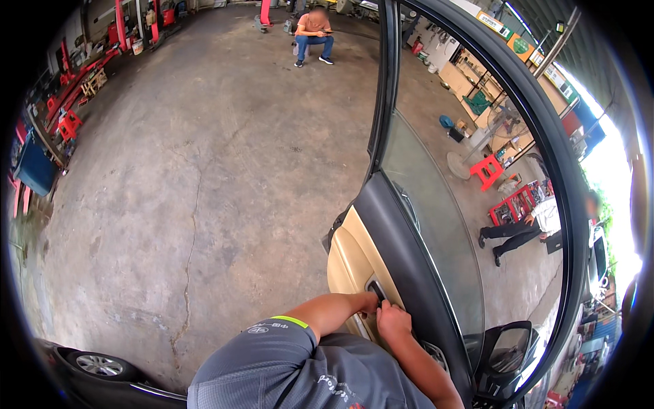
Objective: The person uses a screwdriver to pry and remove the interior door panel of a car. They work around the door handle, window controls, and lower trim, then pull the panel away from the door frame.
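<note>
An open car door [421, 232] stands in front of me, with a beige and black inner panel [351, 252] and its window glass part-way up. My left hand [364, 303] is closed at the recessed inner handle [377, 290], partly hidden behind my right hand. My right hand [394, 317] is closed just below it, fingertips curled at the dark piece in the recess. What either hand grips is too small to make out. A side mirror [509, 346] is on the door's far side, near the lower right.
A seated person [313, 37] is at the back, another person [535, 225] stands beyond the door. Red stools [487, 170], a tool cart [511, 204], a fan [505, 119] and red lift posts [121, 20] surround the concrete floor [170, 157]. A dark car [102, 371] is at lower left.
</note>
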Demonstrator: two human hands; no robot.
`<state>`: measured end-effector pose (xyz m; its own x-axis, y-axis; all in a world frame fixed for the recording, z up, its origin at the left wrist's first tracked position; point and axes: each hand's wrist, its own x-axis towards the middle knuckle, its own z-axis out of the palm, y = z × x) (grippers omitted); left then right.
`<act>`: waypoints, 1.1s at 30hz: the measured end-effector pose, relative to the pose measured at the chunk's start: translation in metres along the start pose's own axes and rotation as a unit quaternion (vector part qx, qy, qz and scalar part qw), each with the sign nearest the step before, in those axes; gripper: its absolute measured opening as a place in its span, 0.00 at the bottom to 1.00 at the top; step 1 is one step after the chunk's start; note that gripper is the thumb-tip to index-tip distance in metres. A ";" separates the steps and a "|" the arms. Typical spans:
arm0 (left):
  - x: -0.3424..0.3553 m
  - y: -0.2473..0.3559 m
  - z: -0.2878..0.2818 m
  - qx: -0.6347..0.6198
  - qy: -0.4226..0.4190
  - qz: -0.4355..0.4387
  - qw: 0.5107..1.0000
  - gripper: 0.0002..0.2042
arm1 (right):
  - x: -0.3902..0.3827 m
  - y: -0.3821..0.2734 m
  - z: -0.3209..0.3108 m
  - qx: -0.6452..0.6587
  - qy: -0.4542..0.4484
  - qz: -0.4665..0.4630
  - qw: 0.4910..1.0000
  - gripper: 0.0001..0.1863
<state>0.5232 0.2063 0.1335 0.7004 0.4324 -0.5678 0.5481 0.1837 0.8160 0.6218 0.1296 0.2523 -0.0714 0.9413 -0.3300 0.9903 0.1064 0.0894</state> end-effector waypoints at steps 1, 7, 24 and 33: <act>-0.001 0.000 0.000 -0.001 -0.003 -0.001 1.000 0.10 | 0.000 0.003 0.010 -0.004 0.035 -0.009 0.999 0.17; -0.001 0.000 -0.002 -0.013 0.001 -0.010 1.000 0.10 | 0.000 -0.008 -0.003 0.033 0.022 0.016 0.999 0.15; 0.000 -0.021 0.021 -0.088 0.145 0.057 0.984 0.19 | -0.005 0.001 0.003 0.065 0.118 0.008 0.991 0.13; -0.024 -0.002 0.018 0.102 0.266 0.126 0.950 0.18 | -0.025 -0.001 -0.047 0.118 0.179 0.037 0.976 0.14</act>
<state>0.5133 0.1797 0.1435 0.5205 0.8350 -0.1786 0.5098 -0.1362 0.8495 0.6167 0.1207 0.3043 0.0062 0.9997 0.0231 0.9911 -0.0031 -0.1328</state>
